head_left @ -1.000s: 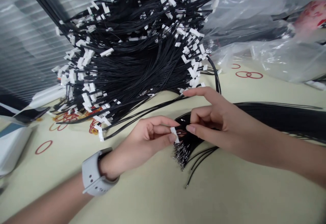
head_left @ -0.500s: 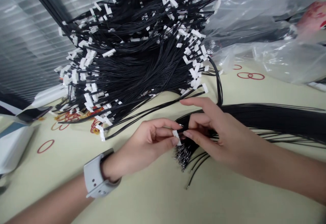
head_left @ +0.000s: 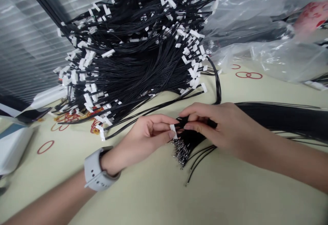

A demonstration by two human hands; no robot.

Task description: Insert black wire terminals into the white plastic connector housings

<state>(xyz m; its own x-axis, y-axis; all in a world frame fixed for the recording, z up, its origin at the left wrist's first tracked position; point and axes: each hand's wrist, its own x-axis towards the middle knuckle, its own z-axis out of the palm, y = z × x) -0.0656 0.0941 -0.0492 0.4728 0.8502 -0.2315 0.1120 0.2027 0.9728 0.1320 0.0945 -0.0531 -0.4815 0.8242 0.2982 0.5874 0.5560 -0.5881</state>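
My left hand (head_left: 151,134), with a grey watch strap (head_left: 96,170) on its wrist, pinches a small white connector (head_left: 173,131) between thumb and fingers. Just to its right, my right hand (head_left: 212,124) is closed on black wire at the connector's side; which single wire it grips is hidden by the fingers. Under both hands lies a thick bundle of black wires (head_left: 282,117), running off to the right. Its bare metal terminals (head_left: 181,151) fan out below the connector. A few loose wire ends (head_left: 198,163) stick out toward me.
A large heap of black cables (head_left: 143,68) with white connectors at both ends stands behind my hands. Red rubber bands (head_left: 46,147) lie at left and right. Clear plastic bags (head_left: 256,47) cover the back right. A white box-like object (head_left: 15,150) sits at the left edge.
The fingers of my right hand, spread with the index raised before, have closed in on the wire beside the connector. My left hand keeps its pinch. The view has shifted slightly.
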